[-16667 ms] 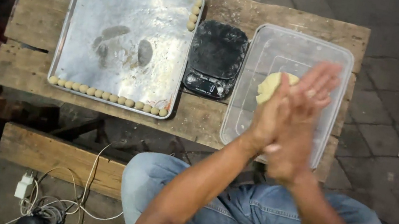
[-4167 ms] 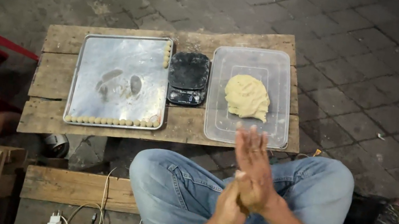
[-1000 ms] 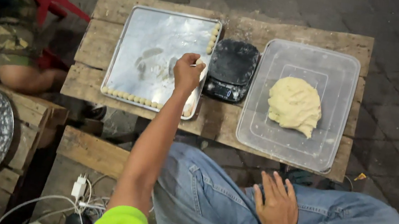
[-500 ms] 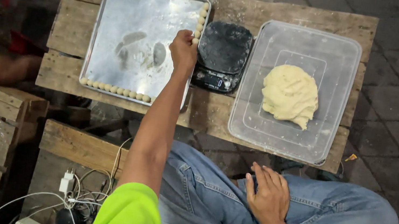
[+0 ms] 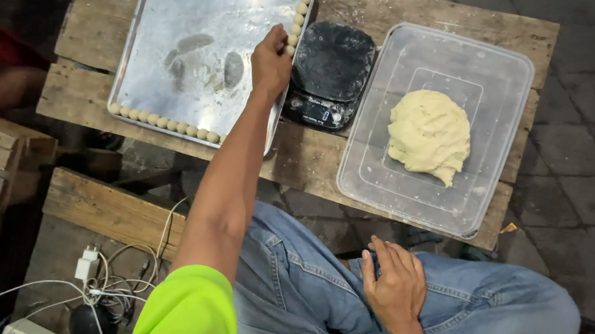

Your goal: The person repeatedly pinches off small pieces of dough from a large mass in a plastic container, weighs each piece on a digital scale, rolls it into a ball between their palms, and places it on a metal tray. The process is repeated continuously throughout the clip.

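Wooden table across the top of the frame. Upper left, tray; upper right, tub with dough. Left hand stretched out, grip pinched at the balls on the tray's right edge; contents hidden. Right hand flat on thigh, lower centre, empty.

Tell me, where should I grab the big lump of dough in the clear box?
Probably from above: the dough lump lies in an open clear plastic box whose walls block the sides. Pinch its lower right edge, where it narrows. The right hand on the knee is nearer than the left hand at the metal tray.
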